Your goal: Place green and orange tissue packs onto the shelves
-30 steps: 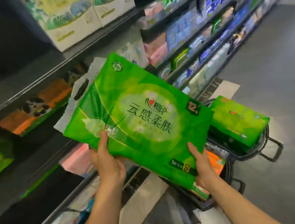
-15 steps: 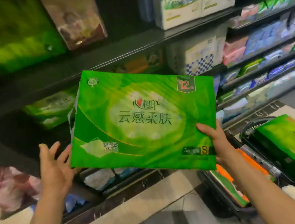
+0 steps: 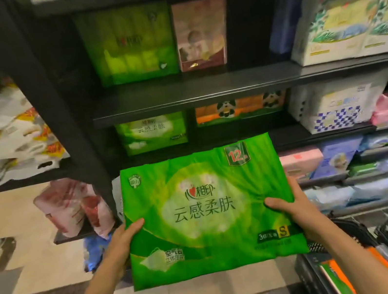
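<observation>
Since half a second ago the left hand (image 3: 123, 238) has closed onto the green tissue pack (image 3: 206, 211), no longer spread beside it; now both hands grip it, the right hand (image 3: 292, 204) on the opposite edge, upright before the black shelf (image 3: 194, 93), baskets (image 3: 356, 235) lower right

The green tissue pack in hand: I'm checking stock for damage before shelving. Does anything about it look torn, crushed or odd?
No tear or spill shows on the green tissue pack. Its wrapper is creased where the left hand and right hand grip its sides, thumbs on the front. The pack is held roughly level before the dark shelf.
</observation>
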Motion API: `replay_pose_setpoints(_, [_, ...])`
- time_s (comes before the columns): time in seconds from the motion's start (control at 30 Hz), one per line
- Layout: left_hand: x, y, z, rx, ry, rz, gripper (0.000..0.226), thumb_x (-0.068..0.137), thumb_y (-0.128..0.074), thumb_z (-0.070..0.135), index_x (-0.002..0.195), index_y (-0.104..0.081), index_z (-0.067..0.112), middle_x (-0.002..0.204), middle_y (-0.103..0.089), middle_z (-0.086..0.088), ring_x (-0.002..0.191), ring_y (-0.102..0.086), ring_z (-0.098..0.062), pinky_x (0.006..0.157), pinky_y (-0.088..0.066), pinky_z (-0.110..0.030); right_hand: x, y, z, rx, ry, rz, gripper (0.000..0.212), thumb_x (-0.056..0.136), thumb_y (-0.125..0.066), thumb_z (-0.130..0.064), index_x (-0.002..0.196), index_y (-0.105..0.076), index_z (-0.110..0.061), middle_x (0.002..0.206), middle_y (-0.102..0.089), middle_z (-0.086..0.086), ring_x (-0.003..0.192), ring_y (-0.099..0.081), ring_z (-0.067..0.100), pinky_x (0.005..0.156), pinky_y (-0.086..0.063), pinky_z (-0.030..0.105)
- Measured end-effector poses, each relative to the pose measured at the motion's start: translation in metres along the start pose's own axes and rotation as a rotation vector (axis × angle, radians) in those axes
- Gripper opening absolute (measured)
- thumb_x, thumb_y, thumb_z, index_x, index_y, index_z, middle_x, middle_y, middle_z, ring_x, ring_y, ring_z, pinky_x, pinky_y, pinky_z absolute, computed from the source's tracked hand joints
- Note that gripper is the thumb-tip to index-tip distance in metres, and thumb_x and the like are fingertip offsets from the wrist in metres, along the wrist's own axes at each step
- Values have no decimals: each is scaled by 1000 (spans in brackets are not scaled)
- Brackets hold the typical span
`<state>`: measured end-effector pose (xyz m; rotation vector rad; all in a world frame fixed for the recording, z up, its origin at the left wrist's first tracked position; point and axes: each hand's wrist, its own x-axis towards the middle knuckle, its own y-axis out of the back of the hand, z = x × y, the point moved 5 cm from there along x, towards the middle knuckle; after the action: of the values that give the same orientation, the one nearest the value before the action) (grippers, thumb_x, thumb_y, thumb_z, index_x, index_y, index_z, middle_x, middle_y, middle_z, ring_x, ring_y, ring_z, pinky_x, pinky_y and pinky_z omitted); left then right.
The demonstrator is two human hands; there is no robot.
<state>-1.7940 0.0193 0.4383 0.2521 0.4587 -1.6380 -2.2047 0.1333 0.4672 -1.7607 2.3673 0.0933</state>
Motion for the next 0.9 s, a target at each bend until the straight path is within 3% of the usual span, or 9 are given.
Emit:
replay_pose_setpoints(0.1, [1, 4, -27, -13, -15, 40, 32, 92, -67, 10, 124, -64, 12, 106, -78, -12, 86, -76, -26, 74, -64, -40, 11, -1, 11, -137, -54, -33, 107, 33, -100, -57, 126, -51, -36, 111, -76, -2, 98, -75, 21, 73, -61, 34])
replay_pose_setpoints(0.23, [11, 4, -57, 32, 26, 88, 86, 63, -93, 40, 138, -54, 25, 131, -69, -10, 113, -69, -34, 97, -55, -53, 34, 8, 48, -254, -164, -23, 80, 64, -97, -18, 128, -49, -20, 118, -70, 5, 98, -72, 18, 72, -60, 28])
replay_pose_setpoints(0.4, [49, -7, -97, 173, 98, 160, 115, 47, -91, 63, 147, -48, 26, 129, -68, -6, 115, -67, -31, 106, -50, -53, 68, 9, 116, -257, -274, 34, 89, 63, -90, -39, 133, -40, -16, 120, -68, 1, 97, -71, 10, 69, -57, 19])
replay_pose_setpoints(0.53, [115, 14, -152, 339, 103, 227, 95, 52, -82, 82, 131, -62, 34, 128, -69, -3, 117, -66, -29, 105, -50, -54, 108, 1, 167, -265, -321, 96, 68, 81, -85, -28, 131, -41, -17, 114, -66, -6, 92, -68, 2, 61, -53, 11])
replay_pose_setpoints(0.6, [138, 20, -167, 321, 138, 260, 88, 60, -85, 73, 134, -61, 32, 128, -68, -4, 117, -66, -31, 104, -51, -54, 134, -9, 191, -273, -324, 88, 61, 83, -83, -27, 128, -43, -18, 115, -67, -7, 82, -68, -7, 60, -51, 9])
replay_pose_setpoints(0.67, [155, 7, -164, 259, 147, 280, 81, 69, -81, 53, 139, -58, 21, 124, -70, -6, 110, -68, -29, 101, -53, -50, 160, -20, 214, -287, -301, 85, 63, 81, -84, -33, 128, -45, -23, 118, -68, -7, 87, -68, -8, 68, -54, 12])
replay_pose_setpoints(0.77, [194, 13, -177, 233, 92, 313, 58, 84, -75, 37, 136, -60, 16, 120, -71, -5, 104, -68, -23, 92, -52, -38, 202, -41, 244, -329, -224, 83, 65, 73, -86, -45, 127, -51, -31, 118, -69, -11, 101, -69, 2, 91, -58, 33])
replay_pose_setpoints(0.9, [248, 32, -184, 174, -61, 399, 54, 88, -71, 33, 138, -57, 19, 123, -71, 5, 104, -70, -8, 81, -56, -27, 264, -74, 265, -391, -130, 62, 61, 68, -84, -62, 118, -55, -42, 117, -70, -13, 107, -69, 7, 97, -57, 45])
